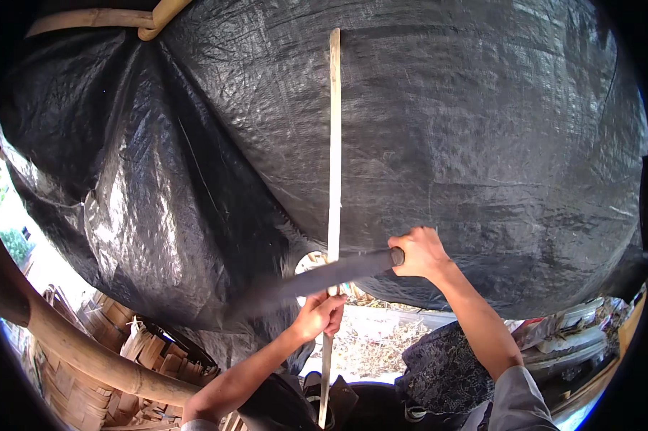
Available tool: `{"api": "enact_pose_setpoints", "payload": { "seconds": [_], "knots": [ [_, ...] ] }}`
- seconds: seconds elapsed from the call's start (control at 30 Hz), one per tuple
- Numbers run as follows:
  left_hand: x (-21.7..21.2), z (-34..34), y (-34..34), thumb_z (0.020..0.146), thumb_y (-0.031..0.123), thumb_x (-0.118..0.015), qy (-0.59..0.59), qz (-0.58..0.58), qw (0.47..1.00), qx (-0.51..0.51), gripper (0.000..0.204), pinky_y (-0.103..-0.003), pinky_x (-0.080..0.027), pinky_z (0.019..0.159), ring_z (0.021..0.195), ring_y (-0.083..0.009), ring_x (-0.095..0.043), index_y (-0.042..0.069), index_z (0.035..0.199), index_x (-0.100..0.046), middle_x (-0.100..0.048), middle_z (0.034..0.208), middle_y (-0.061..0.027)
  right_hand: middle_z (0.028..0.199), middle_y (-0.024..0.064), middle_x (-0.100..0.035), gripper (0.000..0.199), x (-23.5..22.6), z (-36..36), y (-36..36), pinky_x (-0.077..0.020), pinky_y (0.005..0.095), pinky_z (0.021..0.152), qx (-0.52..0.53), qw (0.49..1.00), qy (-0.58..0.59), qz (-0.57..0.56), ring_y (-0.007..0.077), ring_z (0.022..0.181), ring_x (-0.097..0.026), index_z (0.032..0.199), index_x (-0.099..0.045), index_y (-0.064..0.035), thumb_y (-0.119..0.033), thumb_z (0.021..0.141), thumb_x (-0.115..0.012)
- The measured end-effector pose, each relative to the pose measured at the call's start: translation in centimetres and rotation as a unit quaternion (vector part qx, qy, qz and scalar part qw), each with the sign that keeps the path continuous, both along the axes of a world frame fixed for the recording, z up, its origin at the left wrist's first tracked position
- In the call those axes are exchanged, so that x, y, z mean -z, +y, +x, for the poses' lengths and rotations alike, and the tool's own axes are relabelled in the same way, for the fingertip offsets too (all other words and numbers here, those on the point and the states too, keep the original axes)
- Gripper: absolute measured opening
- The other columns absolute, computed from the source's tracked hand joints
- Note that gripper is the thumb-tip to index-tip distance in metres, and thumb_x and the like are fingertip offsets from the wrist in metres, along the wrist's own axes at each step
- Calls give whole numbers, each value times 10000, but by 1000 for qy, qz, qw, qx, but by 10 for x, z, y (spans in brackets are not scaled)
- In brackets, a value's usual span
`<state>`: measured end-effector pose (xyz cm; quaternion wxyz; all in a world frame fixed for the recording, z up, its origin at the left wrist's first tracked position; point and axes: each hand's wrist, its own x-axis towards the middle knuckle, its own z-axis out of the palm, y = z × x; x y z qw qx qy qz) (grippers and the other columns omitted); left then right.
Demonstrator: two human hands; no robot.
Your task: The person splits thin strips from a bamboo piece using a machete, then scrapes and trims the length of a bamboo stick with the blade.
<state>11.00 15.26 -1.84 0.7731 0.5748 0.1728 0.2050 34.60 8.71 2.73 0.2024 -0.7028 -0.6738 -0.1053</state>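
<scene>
My left hand (316, 317) is closed around a long, pale bamboo strip (334, 151) that stands nearly upright in front of me. The strip runs from between my legs far up past my hand. In my right hand (421, 253), fingers wrapped round its handle, is a dark machete (338, 271). Its blade crosses the strip just above my left hand, slanting down to the left, and the tip is smeared by motion. Whether the edge touches the strip, I cannot tell.
A black plastic tarp (446, 129) hangs across the background. Thick bamboo poles pass at upper left and along the lower left (87, 352), beside woven bamboo baskets (72, 388). Dry shavings (370, 341) litter the ground; a dark patterned cloth (442, 366) lies at lower right.
</scene>
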Motion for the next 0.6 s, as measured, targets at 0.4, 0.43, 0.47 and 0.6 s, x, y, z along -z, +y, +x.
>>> {"api": "enact_pose_setpoints", "payload": {
  "seconds": [0.4, 0.43, 0.47, 0.6],
  "knots": [
    [-9, 4, -5, 857, 55, -417, 0, -7, 1000, -23, 81, -255, -278, 284, 291, -108, -318, 83, 798, -369, -335, 435, -21, 712, 168, -618, 228, 2, 10, -4, -508, 387, 666, 0, 983, 181, 33, 334, 690, -609, 800, -659, -81, -151, 592, -596],
    [-8, 4, -6, 857, 54, -418, -1, -13, 1000, -22, 83, -254, -277, 284, 292, -107, -318, 85, 796, -370, -335, 436, -19, 708, 163, -617, 205, -5, 10, -2, -506, 386, 659, 20, 994, 104, 3, 334, 688, -607, 773, -653, -80, -153, 593, -591],
    [-8, 5, -6, 858, 53, -418, -4, -19, 1000, -21, 86, -252, -277, 285, 292, -106, -317, 86, 794, -371, -335, 436, -18, 704, 158, -616, 182, -8, 12, -1, -505, 385, 653, 40, 999, 24, -26, 335, 686, -605, 747, -647, -78, -154, 593, -586],
    [-11, 7, 2, 856, 47, -409, 17, -4, 998, -55, 53, -258, -270, 284, 291, -103, -305, 86, 831, -383, -330, 436, -15, 724, 162, -617, 170, 4, 14, 2, -504, 381, 655, 100, 978, 178, 34, 341, 703, -604, 740, -636, -74, -152, 603, -574]
  ]
}}
